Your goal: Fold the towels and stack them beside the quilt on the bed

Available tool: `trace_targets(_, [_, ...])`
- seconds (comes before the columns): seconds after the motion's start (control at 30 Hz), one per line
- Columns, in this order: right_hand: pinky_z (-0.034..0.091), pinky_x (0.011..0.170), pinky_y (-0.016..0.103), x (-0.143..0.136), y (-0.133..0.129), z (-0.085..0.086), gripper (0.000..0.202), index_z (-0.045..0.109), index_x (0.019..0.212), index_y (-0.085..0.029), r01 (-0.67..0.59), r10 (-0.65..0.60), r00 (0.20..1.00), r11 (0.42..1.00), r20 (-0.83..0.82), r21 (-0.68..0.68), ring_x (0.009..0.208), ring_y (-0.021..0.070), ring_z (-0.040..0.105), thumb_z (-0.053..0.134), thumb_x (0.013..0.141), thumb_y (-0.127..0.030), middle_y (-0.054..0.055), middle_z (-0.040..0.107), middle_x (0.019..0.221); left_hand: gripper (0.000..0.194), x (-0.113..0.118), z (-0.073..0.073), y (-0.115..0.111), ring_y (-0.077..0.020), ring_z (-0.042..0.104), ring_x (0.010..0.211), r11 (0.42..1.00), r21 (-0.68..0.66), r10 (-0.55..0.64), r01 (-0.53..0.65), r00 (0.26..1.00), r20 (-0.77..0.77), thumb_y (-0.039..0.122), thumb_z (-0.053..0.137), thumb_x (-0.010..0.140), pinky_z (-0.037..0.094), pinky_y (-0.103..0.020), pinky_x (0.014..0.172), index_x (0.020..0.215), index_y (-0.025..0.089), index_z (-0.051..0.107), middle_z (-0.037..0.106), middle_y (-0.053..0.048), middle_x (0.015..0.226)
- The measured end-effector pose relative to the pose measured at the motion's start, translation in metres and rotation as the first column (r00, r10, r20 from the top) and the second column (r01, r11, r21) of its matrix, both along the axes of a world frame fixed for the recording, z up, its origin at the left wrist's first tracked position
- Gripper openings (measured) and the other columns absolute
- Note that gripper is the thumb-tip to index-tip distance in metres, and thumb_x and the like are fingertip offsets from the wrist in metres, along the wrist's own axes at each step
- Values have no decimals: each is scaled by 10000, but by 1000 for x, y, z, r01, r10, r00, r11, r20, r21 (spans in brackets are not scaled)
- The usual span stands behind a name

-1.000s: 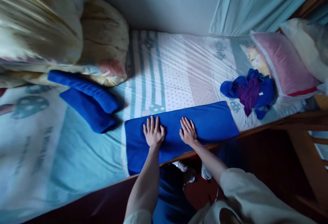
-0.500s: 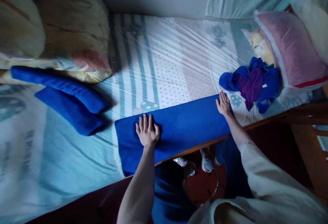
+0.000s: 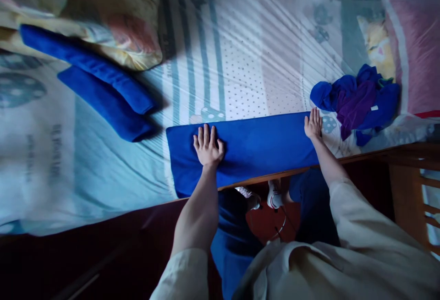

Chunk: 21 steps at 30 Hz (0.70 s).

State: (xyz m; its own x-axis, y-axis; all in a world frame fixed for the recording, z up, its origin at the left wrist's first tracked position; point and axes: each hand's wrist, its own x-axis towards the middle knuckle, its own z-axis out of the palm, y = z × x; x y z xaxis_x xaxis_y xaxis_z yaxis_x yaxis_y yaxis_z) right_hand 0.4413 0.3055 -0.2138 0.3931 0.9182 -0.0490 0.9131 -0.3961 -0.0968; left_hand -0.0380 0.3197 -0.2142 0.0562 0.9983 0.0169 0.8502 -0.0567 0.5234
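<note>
Our hands both open, flat: left hand (image 3: 207, 146) pressed mid blue towel (image 3: 254, 146) on bed (image 3: 240, 62), right hand (image 3: 313, 124) at its end. Smoothing step; next calls for folding, we judged.

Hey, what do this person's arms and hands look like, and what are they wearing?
Both hands are bare: no gloves, rings or watch show on the left hand or the right hand. The forearms are bare too. Loose, pale cream sleeves are pushed up toward the elbows, with no visible markings.

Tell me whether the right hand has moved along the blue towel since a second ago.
Yes. The right hand slid from near the left hand out to the blue towel's right end, beside the crumpled clothes.
</note>
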Motion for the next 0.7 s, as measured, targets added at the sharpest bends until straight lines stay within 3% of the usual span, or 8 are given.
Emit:
trace_targets(0.1, [322,1234,564,-55,-34,13,627,480,1530,-98,63,-42,987,989,-153,135,1519,306,376,240,1073,-454,222,464,1591,663,-2,-1,1,-298,188,1610,1000,-16,1,0,1000,31,330,474,939,76,-548,1320,1585,185,451,321,-89,1702])
trace_targets(0.2, [495,1092,487,-139,-107,23,529,675,1285,-162,193,-59,883,950,-466,246,1257,288,624,333,1057,-497,199,690,1313,675,-3,-3,2,-306,176,1611,999,-34,-4,5,999,51,328,487,933,58,-553,1321,1592,186,440,314,-86,1705])
trace_targets(0.27, [583,914,424,-196,-160,27,472,711,1134,-180,365,-167,685,921,-709,136,1010,263,713,441,1016,-549,155,760,1099,678,-4,-3,2,-310,168,1613,999,-40,-7,9,999,50,324,489,933,51,-553,1321,1594,183,433,306,-87,1709])
trace_targets(0.37, [595,697,361,-259,-209,26,434,698,1044,-189,560,-373,236,807,-897,-188,761,226,719,640,891,-590,105,776,956,673,-4,-1,2,-312,167,1612,999,-44,-13,14,999,34,318,486,938,52,-552,1320,1592,170,434,292,-95,1714])
trace_targets(0.43, [578,631,335,-280,-216,23,454,694,1026,-194,577,-426,-16,735,-905,-356,710,213,713,749,794,-581,93,779,955,667,-4,0,2,-314,172,1611,999,-46,-15,16,999,29,315,483,940,54,-555,1318,1588,160,439,289,-104,1714])
trace_targets(0.5, [568,610,316,-285,-212,21,477,699,1007,-196,562,-428,-162,701,-889,-440,690,200,708,816,722,-561,87,781,953,663,-3,1,2,-314,175,1610,999,-47,-11,13,1000,29,313,480,940,56,-558,1317,1583,156,446,293,-107,1712])
trace_targets(0.57, [563,605,301,-284,-205,20,472,704,965,-195,561,-426,-223,680,-877,-473,652,174,690,847,686,-549,83,781,937,660,-3,1,2,-310,177,1610,999,-43,-6,7,1000,30,313,482,938,58,-554,1317,1580,158,452,302,-106,1709])
trace_targets(0.7, [570,625,301,-281,-204,24,453,700,956,-202,580,-429,-243,655,-870,-485,613,139,652,874,669,-507,79,783,985,659,-3,0,2,-301,182,1610,999,-40,-4,5,1000,29,318,489,936,61,-541,1319,1574,158,459,316,-106,1704])
